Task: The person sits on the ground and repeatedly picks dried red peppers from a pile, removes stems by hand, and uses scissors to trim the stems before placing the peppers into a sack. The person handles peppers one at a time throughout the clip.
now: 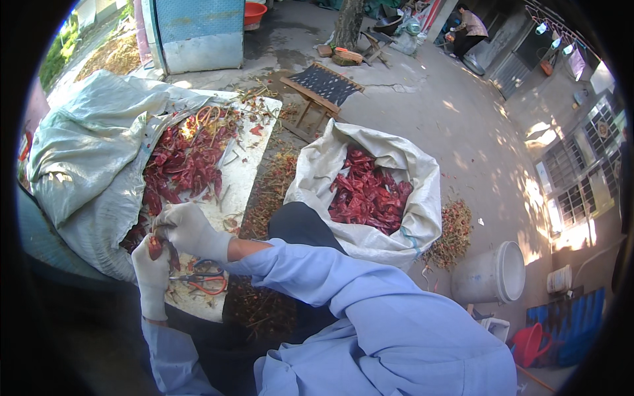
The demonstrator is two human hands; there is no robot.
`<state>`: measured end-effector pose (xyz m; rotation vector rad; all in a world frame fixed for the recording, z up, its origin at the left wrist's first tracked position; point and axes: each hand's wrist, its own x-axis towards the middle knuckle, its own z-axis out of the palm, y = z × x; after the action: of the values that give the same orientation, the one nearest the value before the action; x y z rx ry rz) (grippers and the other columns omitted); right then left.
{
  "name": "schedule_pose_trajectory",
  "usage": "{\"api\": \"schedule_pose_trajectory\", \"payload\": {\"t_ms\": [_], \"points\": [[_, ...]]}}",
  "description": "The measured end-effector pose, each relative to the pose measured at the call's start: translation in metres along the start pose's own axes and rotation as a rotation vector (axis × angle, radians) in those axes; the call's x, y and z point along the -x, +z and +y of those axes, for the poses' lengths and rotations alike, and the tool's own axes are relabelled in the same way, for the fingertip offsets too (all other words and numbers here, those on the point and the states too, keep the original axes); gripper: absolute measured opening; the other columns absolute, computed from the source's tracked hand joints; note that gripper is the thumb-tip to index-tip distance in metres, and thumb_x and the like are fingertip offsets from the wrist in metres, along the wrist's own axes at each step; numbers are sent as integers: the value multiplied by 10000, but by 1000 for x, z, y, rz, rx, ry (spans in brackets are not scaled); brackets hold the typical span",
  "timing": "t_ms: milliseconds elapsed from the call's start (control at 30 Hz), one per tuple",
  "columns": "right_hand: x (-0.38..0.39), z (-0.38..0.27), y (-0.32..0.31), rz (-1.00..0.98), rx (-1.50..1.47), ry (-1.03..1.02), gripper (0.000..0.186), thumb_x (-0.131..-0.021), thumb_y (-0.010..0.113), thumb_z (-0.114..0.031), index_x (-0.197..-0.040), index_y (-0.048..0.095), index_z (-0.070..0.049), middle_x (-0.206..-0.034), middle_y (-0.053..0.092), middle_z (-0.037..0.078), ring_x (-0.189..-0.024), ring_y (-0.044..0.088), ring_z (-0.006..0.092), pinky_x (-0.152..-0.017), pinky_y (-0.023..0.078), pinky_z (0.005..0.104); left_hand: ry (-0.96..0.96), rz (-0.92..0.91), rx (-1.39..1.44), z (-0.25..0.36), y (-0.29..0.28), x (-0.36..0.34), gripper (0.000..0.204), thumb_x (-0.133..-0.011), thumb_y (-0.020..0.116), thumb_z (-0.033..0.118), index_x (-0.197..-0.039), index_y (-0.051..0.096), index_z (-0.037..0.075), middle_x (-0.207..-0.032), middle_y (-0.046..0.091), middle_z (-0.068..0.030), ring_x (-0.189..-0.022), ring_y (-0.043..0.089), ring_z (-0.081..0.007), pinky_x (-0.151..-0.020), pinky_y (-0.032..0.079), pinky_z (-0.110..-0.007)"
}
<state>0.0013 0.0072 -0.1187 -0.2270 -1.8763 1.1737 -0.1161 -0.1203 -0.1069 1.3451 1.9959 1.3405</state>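
My left hand [152, 274], in a white glove, is closed around a dried red chili pepper [155, 248] and holds it upright. Just above it my right hand [193, 231], also gloved, is pinched at the top of the pepper; what lies between its fingertips is too small to make out. Both hands are over the near end of a white board [254, 145]. Scissors with orange handles [209, 282] rest on the board beside them. Beyond my hands, a heap of dried red chilies [181, 162] spills from a large pale woven sack [86, 145] onto the board.
An open white sack [422, 171] of red chilies [370, 191] stands to the right. Stem scraps [271, 191] litter the ground between. A low woven stool [327, 84] is farther ahead. A white bucket [492, 274] lies at right, near a red watering can [528, 344]. Far off, a person [470, 28] bends over.
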Motion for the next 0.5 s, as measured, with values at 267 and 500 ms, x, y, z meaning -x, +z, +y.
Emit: {"api": "schedule_pose_trajectory", "payload": {"t_ms": [267, 500], "points": [[-3, 11, 5, -10, -380, 435, 101, -841, 676, 33, -891, 762, 49, -792, 745, 98, -675, 654, 139, -598, 500, 304, 199, 34, -164, -8, -6, 3, 85, -857, 668, -35, -942, 670, -30, -725, 630, -134, -637, 644, -223, -618, 492, -362], [-2, 30, 11, 150, -854, 933, 100, -916, 698, -55, -958, 740, 26, -800, 740, 104, -497, 588, 139, -452, 439, 274, 496, -24, -209, 7, 1, 8, 180, -826, 719, -26, -1004, 696, -25, -807, 653, -180, -679, 665, -342, -639, 505, -376]]}}
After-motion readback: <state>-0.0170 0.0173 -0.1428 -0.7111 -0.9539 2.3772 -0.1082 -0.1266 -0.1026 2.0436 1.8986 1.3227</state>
